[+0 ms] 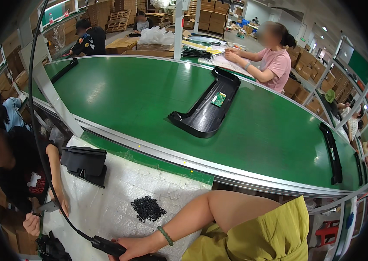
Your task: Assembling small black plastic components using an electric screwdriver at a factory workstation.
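Note:
From the lower right comes my right arm, with a yellow-green sleeve and a green bead bracelet. My right hand (138, 248) is closed around a black electric screwdriver (108, 246), whose cord runs up past the top left. The lower picture edge cuts off the tool's tip and part of the fingers. A dark part (149, 257) shows just beneath the hand. Close by, a pile of tiny black pieces, apparently screws (148, 209), lies on the white foam-covered bench (118, 187). A black moulded plastic part (84, 163) rests at the bench's far left. My left hand is out of view.
Beyond the bench runs a green conveyor (127, 95) carrying a long black housing (210, 111) with a green circuit board (219, 99) and another black housing (333, 152). A co-worker's hand (31, 224) is at the bench's left edge. A person in pink (275, 61) works across the belt.

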{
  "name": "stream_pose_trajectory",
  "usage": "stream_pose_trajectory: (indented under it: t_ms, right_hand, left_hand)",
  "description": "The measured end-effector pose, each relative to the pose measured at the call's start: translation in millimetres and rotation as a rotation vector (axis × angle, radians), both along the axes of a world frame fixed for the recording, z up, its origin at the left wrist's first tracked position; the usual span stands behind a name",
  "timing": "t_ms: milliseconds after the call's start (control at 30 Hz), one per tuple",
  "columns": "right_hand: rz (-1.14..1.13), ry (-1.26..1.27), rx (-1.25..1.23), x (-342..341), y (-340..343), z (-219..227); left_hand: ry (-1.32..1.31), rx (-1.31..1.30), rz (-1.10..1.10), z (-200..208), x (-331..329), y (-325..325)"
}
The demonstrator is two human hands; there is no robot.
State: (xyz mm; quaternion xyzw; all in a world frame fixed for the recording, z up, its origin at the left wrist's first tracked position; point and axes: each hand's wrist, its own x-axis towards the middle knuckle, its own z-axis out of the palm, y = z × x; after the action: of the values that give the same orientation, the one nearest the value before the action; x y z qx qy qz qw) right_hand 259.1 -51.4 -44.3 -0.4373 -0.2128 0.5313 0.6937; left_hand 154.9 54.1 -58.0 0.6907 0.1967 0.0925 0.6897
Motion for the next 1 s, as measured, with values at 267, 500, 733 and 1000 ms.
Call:
stream_pose_trajectory:
  t_ms: [267, 500, 733, 1000]
  right_hand:
    - [0.027, 0.07, 0.054, -2, 5, -3]
    - [0.051, 0.109, 0.137, -1, 5, -5]
    - [0.044, 0.114, 0.1, -3, 6, -10]
    - [0.046, 0.095, 0.151, 0, 1, 1]
  left_hand:
    - [-0.019, -0.046, -0.004, -2, -3, 2]
    - [-0.039, 0.013, 0.005, -2, -2, 0]
    - [-0.059, -0.031, -0.018, 0, 0, -2]
    - [-0.063, -0.093, -0.033, 0, 2, -2]
